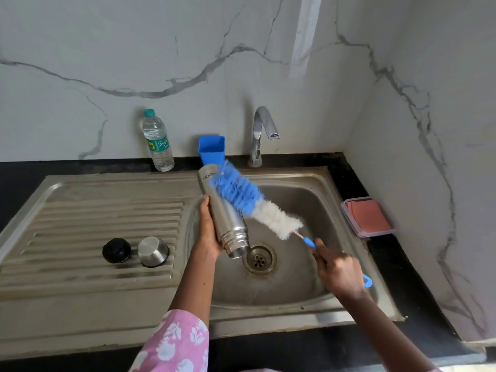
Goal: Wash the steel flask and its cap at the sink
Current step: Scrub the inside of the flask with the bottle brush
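One smooth steel flask [225, 210], mouth tipped down over the sink [316, 183] basin, left hand [208, 232] wrapped round its lower body. One brush [252, 202], fluffy blue-and-white bristles lying on the flask's side, right hand [338, 269] curled round its thin blue handle. Two lids on the ribbed drainboard [80, 210]: one black stopper [116, 250], one domed steel cup [153, 251], just beside each other. One chrome tap [261, 130], one clear bottle [158, 142], one blue tub [212, 150] behind

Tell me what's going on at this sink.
A person holds the steel flask in the left hand over the basin, mouth down toward the drain. The right hand grips a bottle brush, its blue bristles against the flask's outside. The steel cap and black stopper sit on the drainboard. No water shows at the tap.
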